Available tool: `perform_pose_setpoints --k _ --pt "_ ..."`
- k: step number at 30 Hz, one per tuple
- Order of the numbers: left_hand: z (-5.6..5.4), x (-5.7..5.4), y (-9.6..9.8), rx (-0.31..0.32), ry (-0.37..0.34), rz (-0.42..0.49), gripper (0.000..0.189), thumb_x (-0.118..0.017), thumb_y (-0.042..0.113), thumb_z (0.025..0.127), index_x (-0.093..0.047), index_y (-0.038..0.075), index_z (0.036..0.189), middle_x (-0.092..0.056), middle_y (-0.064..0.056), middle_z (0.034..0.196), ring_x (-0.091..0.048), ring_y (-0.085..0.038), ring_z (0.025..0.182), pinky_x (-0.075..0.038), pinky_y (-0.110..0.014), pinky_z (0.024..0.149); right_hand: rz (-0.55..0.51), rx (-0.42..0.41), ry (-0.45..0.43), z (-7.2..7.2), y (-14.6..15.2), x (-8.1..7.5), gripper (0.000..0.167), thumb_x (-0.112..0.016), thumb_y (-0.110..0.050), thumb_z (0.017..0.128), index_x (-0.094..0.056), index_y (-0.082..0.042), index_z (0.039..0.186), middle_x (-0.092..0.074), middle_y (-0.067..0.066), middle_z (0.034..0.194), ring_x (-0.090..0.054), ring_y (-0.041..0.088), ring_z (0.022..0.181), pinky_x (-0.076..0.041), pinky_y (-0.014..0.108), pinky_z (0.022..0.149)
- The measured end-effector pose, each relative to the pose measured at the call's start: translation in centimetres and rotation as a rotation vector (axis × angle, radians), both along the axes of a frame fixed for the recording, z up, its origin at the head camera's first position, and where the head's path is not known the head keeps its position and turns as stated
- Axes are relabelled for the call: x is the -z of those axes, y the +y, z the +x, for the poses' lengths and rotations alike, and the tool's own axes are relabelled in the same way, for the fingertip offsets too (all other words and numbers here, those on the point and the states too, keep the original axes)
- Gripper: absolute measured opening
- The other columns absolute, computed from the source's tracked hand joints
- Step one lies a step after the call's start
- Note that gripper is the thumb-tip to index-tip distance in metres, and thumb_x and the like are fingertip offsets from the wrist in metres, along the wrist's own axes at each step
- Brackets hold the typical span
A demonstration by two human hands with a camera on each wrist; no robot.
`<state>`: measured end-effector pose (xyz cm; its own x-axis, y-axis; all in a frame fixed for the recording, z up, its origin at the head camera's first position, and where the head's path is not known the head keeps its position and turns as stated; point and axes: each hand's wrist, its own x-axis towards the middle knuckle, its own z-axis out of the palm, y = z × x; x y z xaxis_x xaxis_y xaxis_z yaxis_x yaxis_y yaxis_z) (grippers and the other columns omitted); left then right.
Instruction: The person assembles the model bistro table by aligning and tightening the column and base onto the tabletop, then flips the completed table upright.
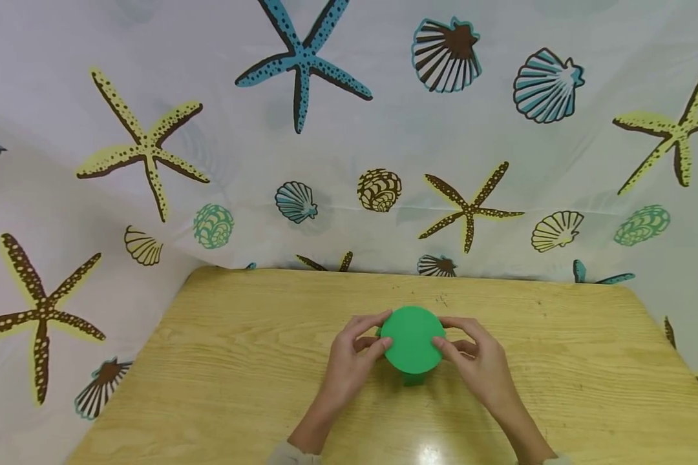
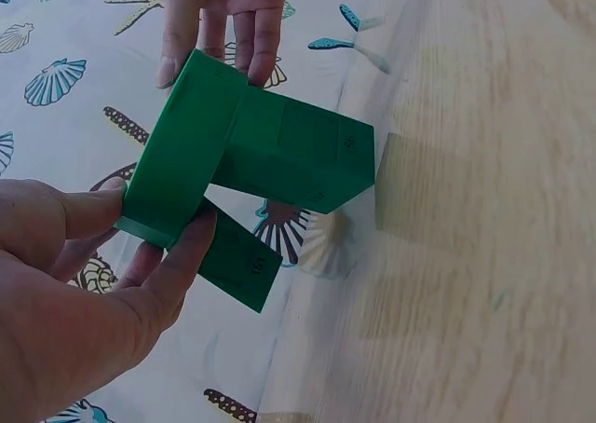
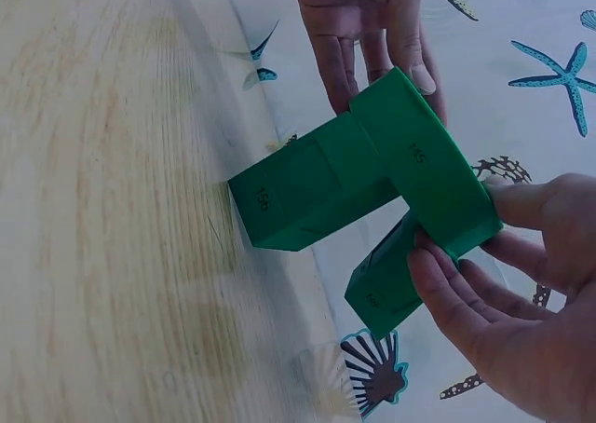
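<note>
Both hands hold a small green object (image 1: 413, 339) with a flat round top and block-like legs, like a little stool. Small printed numbers show on its round rim (image 3: 417, 153) and on its legs (image 2: 303, 148). My left hand (image 1: 348, 361) pinches the left edge of the round top, its thumb above and its fingers at the side. Opposite it, my right hand (image 1: 484, 365) pinches the right edge in the same way. The legs point down at the table; whether their ends touch it I cannot tell.
A light wooden table (image 1: 238, 361) lies under the hands. Behind it and along its sides hangs a white cloth (image 1: 349, 142) printed with starfish and shells. A bright light reflection shows near the table's front.
</note>
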<state>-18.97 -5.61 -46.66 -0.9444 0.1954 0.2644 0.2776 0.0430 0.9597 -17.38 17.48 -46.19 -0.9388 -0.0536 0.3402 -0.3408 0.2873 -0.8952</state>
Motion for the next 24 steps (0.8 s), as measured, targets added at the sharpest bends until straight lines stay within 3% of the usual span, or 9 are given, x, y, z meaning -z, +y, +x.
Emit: perform_pose_setpoints --k 5,12,24 --pt "-0.3 0.1 -0.5 -0.004 -0.011 0.017 0.042 -0.068 0.000 0.098 -0.064 0.005 0.139 -0.059 -0.017 0.129 -0.065 -0.036 0.112 -0.057 -0.030 0.093 -0.044 -0.082 -0.026 -0.5 0.0 0.4 0.037 -0.072 -0.012 0.098 -0.065 -0.007 0.134 -0.063 0.015 0.134 -0.074 0.028 0.095 -0.063 0.037 0.079" --pt "-0.4 0.8 -1.1 0.031 -0.066 0.032 0.044 -0.070 0.005 0.098 -0.062 0.004 0.141 -0.057 -0.018 0.136 -0.063 -0.039 0.116 -0.058 -0.028 0.092 -0.057 -0.139 -0.089 -0.8 0.0 1.4 0.041 -0.069 -0.013 0.100 -0.061 -0.006 0.140 -0.058 0.017 0.140 -0.072 0.032 0.105 -0.062 0.036 0.084" --pt "-0.3 1.6 -1.6 0.021 -0.112 0.022 0.041 -0.071 0.011 0.099 -0.064 0.007 0.139 -0.058 -0.017 0.132 -0.067 -0.033 0.111 -0.058 -0.028 0.092 -0.082 -0.140 -0.154 -0.6 -0.4 1.8 0.041 -0.068 -0.017 0.101 -0.062 -0.006 0.140 -0.056 0.018 0.144 -0.073 0.026 0.104 -0.061 0.045 0.086"
